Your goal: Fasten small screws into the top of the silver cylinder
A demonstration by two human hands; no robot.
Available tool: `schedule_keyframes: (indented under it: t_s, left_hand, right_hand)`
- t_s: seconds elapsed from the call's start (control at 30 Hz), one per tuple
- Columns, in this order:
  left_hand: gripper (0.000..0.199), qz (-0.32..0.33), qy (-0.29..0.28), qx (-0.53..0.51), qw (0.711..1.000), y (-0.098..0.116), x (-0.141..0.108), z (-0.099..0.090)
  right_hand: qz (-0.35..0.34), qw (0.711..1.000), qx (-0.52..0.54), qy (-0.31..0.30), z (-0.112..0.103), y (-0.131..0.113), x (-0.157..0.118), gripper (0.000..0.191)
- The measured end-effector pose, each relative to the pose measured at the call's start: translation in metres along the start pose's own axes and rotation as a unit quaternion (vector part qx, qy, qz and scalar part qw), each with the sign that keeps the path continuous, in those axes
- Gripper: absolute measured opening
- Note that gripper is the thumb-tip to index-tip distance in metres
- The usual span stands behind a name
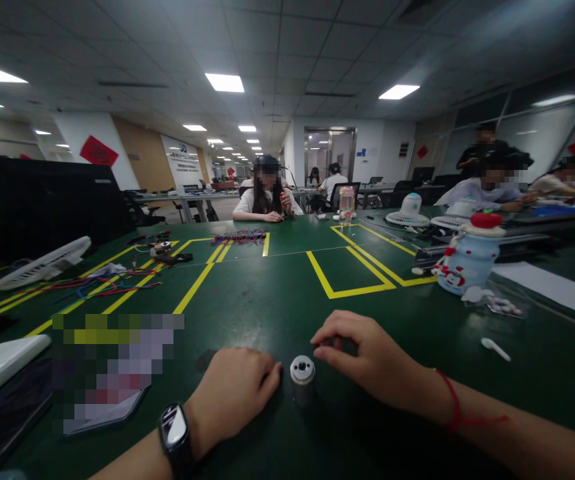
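A small metal cylinder (302,371) stands upright on the green table, its pale round top showing dark holes. It looks like a small motor. To its left rests my left hand (235,393), back up and fingers curled under; whatever lies inside it is hidden. The thumb points at the cylinder without touching it. Just right of and above the cylinder, my right hand (362,350) has thumb and forefinger brought together in a pinch. Something tiny and dark seems to be at those fingertips, too small to name.
Left are a blurred-out flat item (117,373), loose red and blue wires (122,287) and a white device (7,367). To the right stand a blue bottle (470,257), a small packet (502,305) and a white earbud (496,349). A person (266,193) sits opposite.
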State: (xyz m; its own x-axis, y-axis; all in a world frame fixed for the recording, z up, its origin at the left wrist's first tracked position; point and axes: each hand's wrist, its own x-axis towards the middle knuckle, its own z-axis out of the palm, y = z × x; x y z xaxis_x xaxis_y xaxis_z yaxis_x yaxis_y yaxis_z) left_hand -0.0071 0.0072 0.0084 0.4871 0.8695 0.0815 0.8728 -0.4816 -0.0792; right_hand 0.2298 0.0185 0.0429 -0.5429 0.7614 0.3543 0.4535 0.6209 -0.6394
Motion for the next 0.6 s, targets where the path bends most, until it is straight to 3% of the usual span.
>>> schedule_keyframes:
  t_s: [0.13,0.5,0.6]
  left_hand:
    - [0.046,-0.011,0.002,-0.022,1.0,-0.001,0.002,0.001]
    - [0.044,-0.019,-0.003,-0.025,1.0,-0.002,0.002,0.001]
    - [0.045,-0.019,-0.008,-0.026,0.999,-0.002,0.003,0.0]
  right_hand:
    - [-0.046,0.999,0.0,-0.006,0.008,-0.013,0.001,0.01]
    - [-0.039,0.999,-0.002,-0.021,0.012,-0.016,0.001,0.017]
    - [-0.032,0.999,0.025,0.004,0.01,-0.016,0.0,0.018]
